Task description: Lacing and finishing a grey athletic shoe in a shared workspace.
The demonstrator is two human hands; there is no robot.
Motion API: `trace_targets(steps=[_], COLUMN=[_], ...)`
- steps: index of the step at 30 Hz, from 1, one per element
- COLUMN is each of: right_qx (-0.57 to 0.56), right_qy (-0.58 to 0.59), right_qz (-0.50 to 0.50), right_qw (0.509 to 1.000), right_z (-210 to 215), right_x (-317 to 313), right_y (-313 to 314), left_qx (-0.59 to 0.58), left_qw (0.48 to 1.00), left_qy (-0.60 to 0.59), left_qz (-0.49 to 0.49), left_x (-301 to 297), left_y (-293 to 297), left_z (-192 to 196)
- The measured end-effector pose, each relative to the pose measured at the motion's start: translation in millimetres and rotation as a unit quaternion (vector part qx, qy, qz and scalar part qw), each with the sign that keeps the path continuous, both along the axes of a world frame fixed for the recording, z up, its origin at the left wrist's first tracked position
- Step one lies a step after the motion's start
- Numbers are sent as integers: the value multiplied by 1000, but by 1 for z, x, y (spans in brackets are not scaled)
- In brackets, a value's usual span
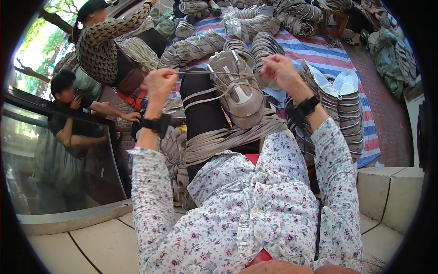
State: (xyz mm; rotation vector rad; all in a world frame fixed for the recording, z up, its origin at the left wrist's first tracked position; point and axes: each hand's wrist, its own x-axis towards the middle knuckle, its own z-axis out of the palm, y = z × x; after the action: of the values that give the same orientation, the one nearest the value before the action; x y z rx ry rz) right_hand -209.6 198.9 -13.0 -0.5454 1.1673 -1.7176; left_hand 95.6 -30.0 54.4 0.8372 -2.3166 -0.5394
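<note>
Grey-beige material makes up the shoe upper [246, 102] that I see lying across the seated person's lap, its rounded toe turned toward the body and its other end pointing away. Just left of it is the dark trouser leg [196, 89], and near the toe a thick swathe of flat grey-beige laces [219, 141] drapes over the lap, with some loose strands crossing the upper itself. Both hands are raised, 1 on each side of the upper and well apart. In the left hand [160, 86], the fingers are closed in a tight pinch on a thin lace [198, 72], which runs taut across to the upper. On the other side, the right hand [279, 72] has its fingers curled in close; I cannot tell whether a lace end is caught between them. Each wrist wears a black strapped device, and the sleeves belong to a white floral shirt [255, 196]. Close by the right forearm stand stacked uppers [349, 123] in the same grey-beige, packed in rows on a red, white and blue striped sheet [370, 132]. More bundles lie farther off. At the upper left, 1 co-worker in a patterned top [102, 50] leans forward, and lower down another in a dark top [61, 123] reaches an arm out by a dark-framed glass panel [50, 178].
</note>
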Motion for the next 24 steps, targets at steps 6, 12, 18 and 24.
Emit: trace_targets(steps=[6, 12, 18, 24], right_qx=[-90, 32, -71, -81], right_qy=[302, 531, 600, 743], right_qz=[-160, -146, 66, 15], right_qw=[936, 834, 794, 664], right_z=[24, 64, 38, 31], right_x=[-113, -49, 59, 67], right_y=[-31, -31, -8, -19], left_qx=[-3, -26, -20, 54], left_qw=[984, 936, 920, 931], left_qy=[43, 36, 40, 78], left_qz=[175, 349, 389, 352], left_x=[177, 325, 340, 321], left_y=[-102, -104, -91, -91], left_z=[4, 21, 17, -9])
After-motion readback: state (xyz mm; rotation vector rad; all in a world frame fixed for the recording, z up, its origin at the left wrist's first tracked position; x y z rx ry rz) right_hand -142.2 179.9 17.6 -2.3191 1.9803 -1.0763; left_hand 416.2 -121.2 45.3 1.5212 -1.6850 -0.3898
